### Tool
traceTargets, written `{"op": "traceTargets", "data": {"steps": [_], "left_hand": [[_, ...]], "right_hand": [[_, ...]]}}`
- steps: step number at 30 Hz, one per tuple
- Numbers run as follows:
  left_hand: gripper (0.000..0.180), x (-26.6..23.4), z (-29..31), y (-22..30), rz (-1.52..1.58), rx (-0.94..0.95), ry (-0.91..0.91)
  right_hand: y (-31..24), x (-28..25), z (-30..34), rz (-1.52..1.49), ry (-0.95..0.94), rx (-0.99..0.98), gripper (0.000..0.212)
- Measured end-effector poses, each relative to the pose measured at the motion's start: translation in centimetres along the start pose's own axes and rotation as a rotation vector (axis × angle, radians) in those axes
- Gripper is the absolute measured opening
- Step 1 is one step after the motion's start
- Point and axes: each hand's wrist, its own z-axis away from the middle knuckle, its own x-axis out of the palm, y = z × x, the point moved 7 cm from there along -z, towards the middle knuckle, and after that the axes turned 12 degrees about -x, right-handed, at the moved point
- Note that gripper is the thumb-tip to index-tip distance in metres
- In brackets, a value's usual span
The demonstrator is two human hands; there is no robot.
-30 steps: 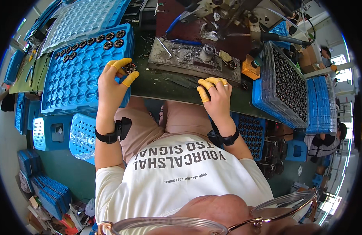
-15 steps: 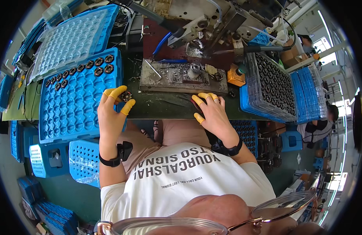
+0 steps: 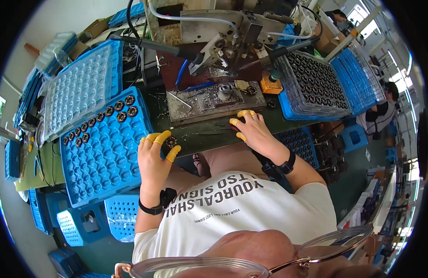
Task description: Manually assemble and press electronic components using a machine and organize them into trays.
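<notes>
My left hand (image 3: 154,155), with yellow finger covers on thumb and fingers, pinches a small round stator-like part (image 3: 171,142), dark with copper-coloured spots, at the bench's near edge. Right beside that hand lies a blue moulded tray (image 3: 110,160); several similar parts sit in its far pockets. My right hand (image 3: 258,132), also in yellow finger covers, is bent over the bench edge in front of a metal fixture plate (image 3: 186,116). Between its thumb and fingertips shows a small dark-red thing, too hidden to name. A round metal post (image 3: 224,91) stands on the plate.
Behind the plate two cabled soldering-iron-like tools (image 3: 177,51) point in toward a metal mechanism. An orange block with a green-topped bottle (image 3: 271,82) stands right of it. Farther right are stacked trays full of dark parts (image 3: 311,81). A clear tray (image 3: 79,97) lies back left.
The whole view has shifted and turned slightly, so bench and trays sit differently in it. My left hand still pinches the round part; my right fingers have drawn closer together.
</notes>
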Motion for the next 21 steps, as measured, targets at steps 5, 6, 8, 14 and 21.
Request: {"op": "traceTargets", "data": {"steps": [5, 6, 8, 14, 21], "left_hand": [[0.041, 0.2, -0.2, 0.2, 0.006, 0.032, -0.012], [0.041, 0.3, 0.0, 0.3, 0.012, 0.025, -0.014], [0.041, 0.0, 0.0, 0.2, 0.012, -0.007, -0.002], [0.040, -0.6, -0.4, 0.0, 0.021, -0.050, 0.026], [0.041, -1.4, -0.6, 0.2, 0.068, -0.109, 0.018]], "right_hand": [[0.3, 0.1, 0.3, 0.003, 0.006, -0.011, 0.041], [0.1, -0.1, 0.3, 0.010, 0.027, -0.036, 0.039], [0.0, -0.2, 0.3, 0.022, 0.036, -0.074, 0.037], [-0.3, -0.2, -0.5, 0.067, 0.171, -0.268, 0.034], [-0.8, -5.4, 0.0, -0.221, 0.432, -0.344, 0.032]]}}
